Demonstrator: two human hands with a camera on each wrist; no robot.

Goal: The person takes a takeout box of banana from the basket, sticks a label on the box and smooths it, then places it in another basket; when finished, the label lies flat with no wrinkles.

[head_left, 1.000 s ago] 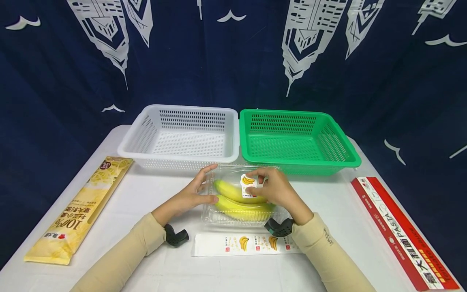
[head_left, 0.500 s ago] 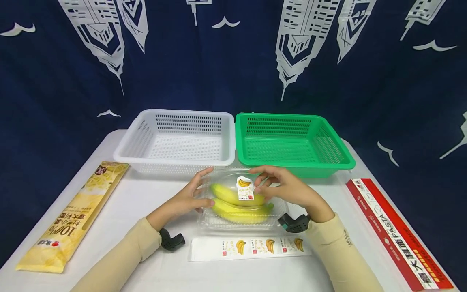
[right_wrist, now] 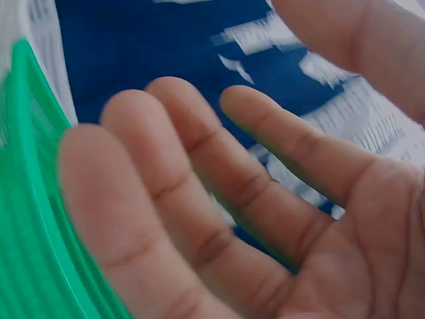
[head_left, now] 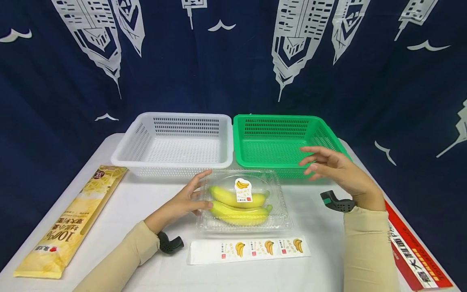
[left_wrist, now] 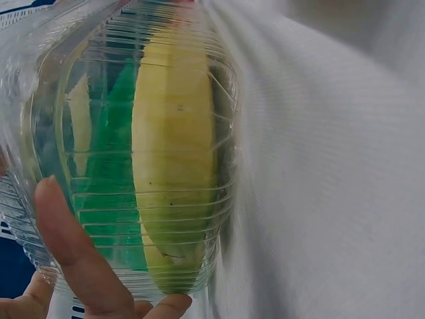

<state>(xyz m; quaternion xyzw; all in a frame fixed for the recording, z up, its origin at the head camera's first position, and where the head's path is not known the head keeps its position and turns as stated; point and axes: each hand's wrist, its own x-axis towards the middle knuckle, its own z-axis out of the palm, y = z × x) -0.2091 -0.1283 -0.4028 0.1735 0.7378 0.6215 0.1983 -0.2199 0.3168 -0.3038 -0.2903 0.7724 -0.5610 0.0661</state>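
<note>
A clear plastic fruit box (head_left: 279, 202) with its lid down stands in mid-table with two bananas (head_left: 238, 215) inside. A white banana sticker (head_left: 243, 191) lies on its lid. My left hand (head_left: 184, 200) holds the left end of the box, thumb and fingers spread along that side. In the left wrist view the fingers (left_wrist: 80, 259) touch the ribbed plastic wall. My right hand (head_left: 337, 168) is in the air in front of the green basket's right part, fingers loosely bent, holding nothing. Its bare palm shows in the right wrist view. A strip of banana stickers (head_left: 249, 250) lies before the box.
Behind the box stand a white basket (head_left: 171, 164) and a green basket (head_left: 277, 164), side by side. A yellow pasta packet (head_left: 71, 223) lies at left. A red pasta box (head_left: 419, 251) at right is partly covered by my right arm.
My right hand has let go of the sticker, now stuck on the lid, and moved away to the right and up. My left hand stays at the box. The head view has shifted slightly.
</note>
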